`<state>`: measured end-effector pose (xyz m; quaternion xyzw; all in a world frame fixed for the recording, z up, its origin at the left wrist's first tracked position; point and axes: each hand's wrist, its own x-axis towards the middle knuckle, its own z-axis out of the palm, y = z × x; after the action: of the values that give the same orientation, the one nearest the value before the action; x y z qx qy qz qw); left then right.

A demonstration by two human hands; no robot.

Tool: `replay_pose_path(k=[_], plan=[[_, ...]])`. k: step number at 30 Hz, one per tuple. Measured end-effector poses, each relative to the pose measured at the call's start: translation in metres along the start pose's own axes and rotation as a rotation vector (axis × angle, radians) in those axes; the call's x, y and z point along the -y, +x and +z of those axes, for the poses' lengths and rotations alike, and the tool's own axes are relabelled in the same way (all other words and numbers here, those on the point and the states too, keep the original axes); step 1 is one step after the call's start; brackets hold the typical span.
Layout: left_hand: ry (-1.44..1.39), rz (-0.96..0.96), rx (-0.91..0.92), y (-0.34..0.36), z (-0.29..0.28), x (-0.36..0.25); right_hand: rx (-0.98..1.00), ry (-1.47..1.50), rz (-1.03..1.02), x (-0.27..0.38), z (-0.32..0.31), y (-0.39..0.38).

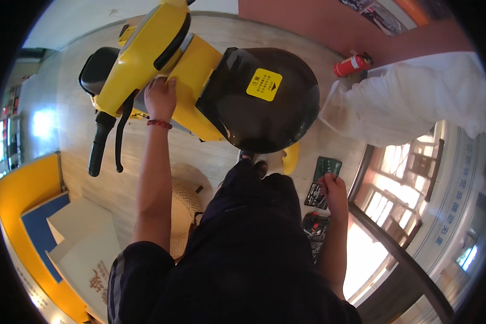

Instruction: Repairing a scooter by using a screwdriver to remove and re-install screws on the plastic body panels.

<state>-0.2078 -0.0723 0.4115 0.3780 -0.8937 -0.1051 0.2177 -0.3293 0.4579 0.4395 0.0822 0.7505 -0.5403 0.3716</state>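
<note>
A yellow scooter stands in front of me, its handlebar at the left with a black grip and a brake lever. My left hand, with a red bead bracelet on the wrist, reaches to the gap between the yellow handlebar cover and the body. Its fingers are bent against the yellow part; what they hold is hidden. At the right, my right hand is held up, closed on a small thin dark thing. A dark rounded cover with a yellow label juts from the scooter.
Open tool cases lie on the floor below my right hand. A woven stool is by my left side. White boxes stand at lower left. A glass-topped table, a white sheet and a fire extinguisher are at the right.
</note>
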Motion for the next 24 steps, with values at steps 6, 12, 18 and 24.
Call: replay_pose_path(k=[6,12,18,24], plan=[[-0.111,-0.05,-0.005,-0.004,0.0,-0.004,0.075,-0.07,-0.108,0.082,0.011,0.03],[-0.141,-0.136,-0.036,-0.008,-0.003,-0.015,0.222,-0.601,-0.493,0.195,0.036,0.087],[-0.119,-0.249,-0.015,-0.012,-0.013,-0.032,0.565,-0.967,-0.698,0.3,0.1,0.18],[-0.186,-0.459,0.003,-0.009,-0.013,-0.045,0.96,-0.959,-0.966,0.335,0.209,0.324]])
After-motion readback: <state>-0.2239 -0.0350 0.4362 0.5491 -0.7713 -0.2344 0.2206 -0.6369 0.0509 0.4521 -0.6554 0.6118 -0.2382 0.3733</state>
